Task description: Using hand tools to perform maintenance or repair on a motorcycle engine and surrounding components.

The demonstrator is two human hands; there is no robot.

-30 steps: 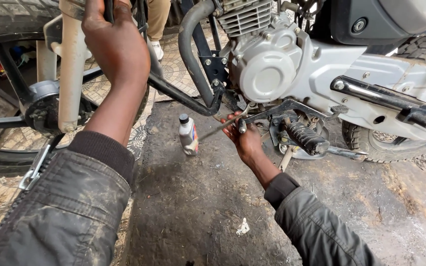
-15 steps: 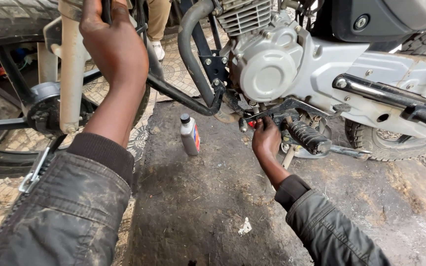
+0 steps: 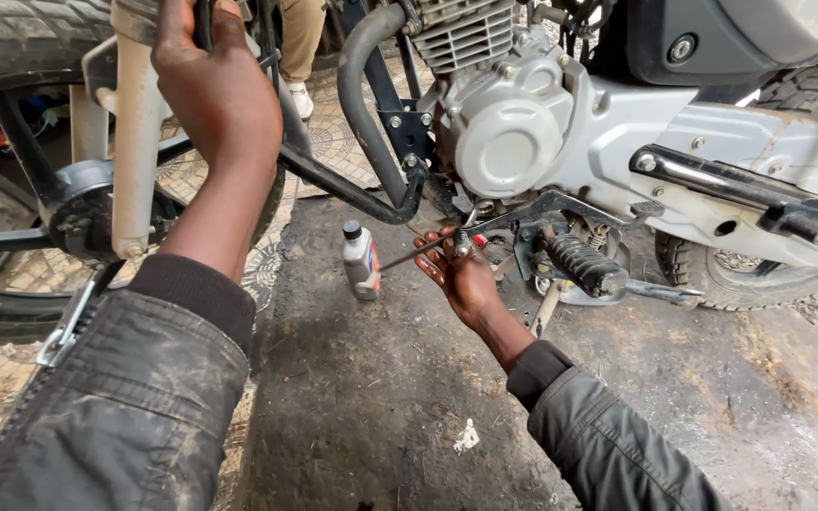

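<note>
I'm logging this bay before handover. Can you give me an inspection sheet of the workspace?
Surface: stained concrete floor, patterned paving at left, white scrap.
Job's things: thin metal tool under the motorcycle engine; footpeg beside it.
Clutter: small grey bottle standing upright.
Hands: left hand grips the front frame by the fork; right hand holds the tool.
Cables: nothing seen.
Surroundings: front tyre, another person's legs behind.

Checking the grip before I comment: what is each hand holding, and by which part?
The right hand holds a thin metal rod near its engine end. The left hand grips a dark bar beside the fork.
</note>
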